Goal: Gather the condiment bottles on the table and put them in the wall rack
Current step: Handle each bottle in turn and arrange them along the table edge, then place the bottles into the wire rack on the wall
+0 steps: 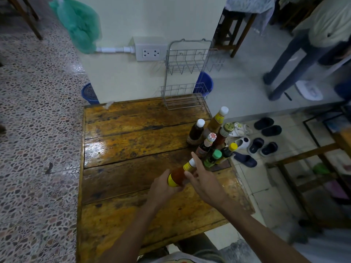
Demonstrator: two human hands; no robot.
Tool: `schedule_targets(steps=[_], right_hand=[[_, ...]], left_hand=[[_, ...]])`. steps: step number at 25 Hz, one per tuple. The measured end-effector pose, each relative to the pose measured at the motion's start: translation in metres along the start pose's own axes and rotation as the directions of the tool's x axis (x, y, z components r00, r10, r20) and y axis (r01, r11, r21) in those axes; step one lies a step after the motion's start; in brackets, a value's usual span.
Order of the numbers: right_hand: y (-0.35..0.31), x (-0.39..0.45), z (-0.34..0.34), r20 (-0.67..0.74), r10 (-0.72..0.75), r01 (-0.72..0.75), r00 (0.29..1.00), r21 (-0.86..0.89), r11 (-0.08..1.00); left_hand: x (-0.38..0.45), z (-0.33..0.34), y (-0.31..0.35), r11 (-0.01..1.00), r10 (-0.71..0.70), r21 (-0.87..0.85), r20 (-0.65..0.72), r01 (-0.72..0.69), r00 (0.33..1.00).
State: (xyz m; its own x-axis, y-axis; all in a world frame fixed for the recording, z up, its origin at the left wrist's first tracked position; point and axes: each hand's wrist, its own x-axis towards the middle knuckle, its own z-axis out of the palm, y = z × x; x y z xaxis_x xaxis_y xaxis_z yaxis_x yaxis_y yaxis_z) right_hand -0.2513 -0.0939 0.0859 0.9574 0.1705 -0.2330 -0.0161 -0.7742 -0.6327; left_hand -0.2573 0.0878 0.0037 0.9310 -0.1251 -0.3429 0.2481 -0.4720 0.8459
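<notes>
Nearest to us, our left hand [161, 188] grips one orange sauce bottle [180, 174] round its lower body, tilted with the white cap pointing away toward the other bottles. Our right hand [204, 177] lies along the bottle's neck side with fingers fairly straight and relaxed, touching it; we cannot tell whether it truly clasps.

Just beyond the hands we count six more bottles standing upright in a tight cluster at the right edge of the wooden table [133, 145]: a green-capped bottle [213, 158], a yellow-capped dark bottle [228, 151], a bottle with a red-and-white cap [206, 144], a gold-lidded red bottle [224, 134], a dark white-capped bottle [196, 132], and a tall amber bottle with a yellow label [217, 119]. That makes seven in all.

The table is of worn, glossy planks; its left and middle stretches lie bare, and the cluster sits close to the right rim.

At the far edge, one wire wall rack [187, 76] hangs on the pale wall with two tiers, both holding nothing. Beside it we see one double socket [151, 53], one green plastic bag [79, 23], and two blue baskets [89, 93] on the floor.

To the right, several dark sandals [266, 128] and white clogs lie on the tile, and another person's legs [284, 69] stand farther off. Pebbled terrazzo floor [38, 120] runs along the left.
</notes>
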Motion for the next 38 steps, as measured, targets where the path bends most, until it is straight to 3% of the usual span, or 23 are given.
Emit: schedule_targets(steps=[11, 18, 22, 33, 38], right_hand=[[0.041, 0.005, -0.010, 0.031, 0.059, -0.065, 0.998, 0.246, 0.967], [0.128, -0.003, -0.033, -0.122, 0.329, -0.311, 0.936, 0.148, 0.939], [0.152, 0.033, -0.062, -0.215, 0.278, -0.246, 0.936, 0.165, 0.955], [0.186, 0.081, -0.062, -0.173, 0.241, -0.223, 0.955, 0.117, 0.968], [0.184, 0.076, -0.066, -0.198, 0.233, -0.198, 0.952, 0.182, 0.963]], left_hand=[[0.015, 0.026, 0.016, 0.979, -0.105, -0.169, 0.039, 0.110, 0.994], [0.022, 0.042, 0.017, 0.924, -0.248, -0.302, -0.004, 0.235, 0.969], [0.025, 0.047, 0.025, 0.893, -0.299, -0.367, -0.047, 0.262, 0.953], [0.023, 0.046, 0.050, 0.878, -0.338, -0.404, -0.142, 0.257, 0.930], [0.019, 0.048, 0.058, 0.855, -0.349, -0.450, -0.128, 0.259, 0.929]])
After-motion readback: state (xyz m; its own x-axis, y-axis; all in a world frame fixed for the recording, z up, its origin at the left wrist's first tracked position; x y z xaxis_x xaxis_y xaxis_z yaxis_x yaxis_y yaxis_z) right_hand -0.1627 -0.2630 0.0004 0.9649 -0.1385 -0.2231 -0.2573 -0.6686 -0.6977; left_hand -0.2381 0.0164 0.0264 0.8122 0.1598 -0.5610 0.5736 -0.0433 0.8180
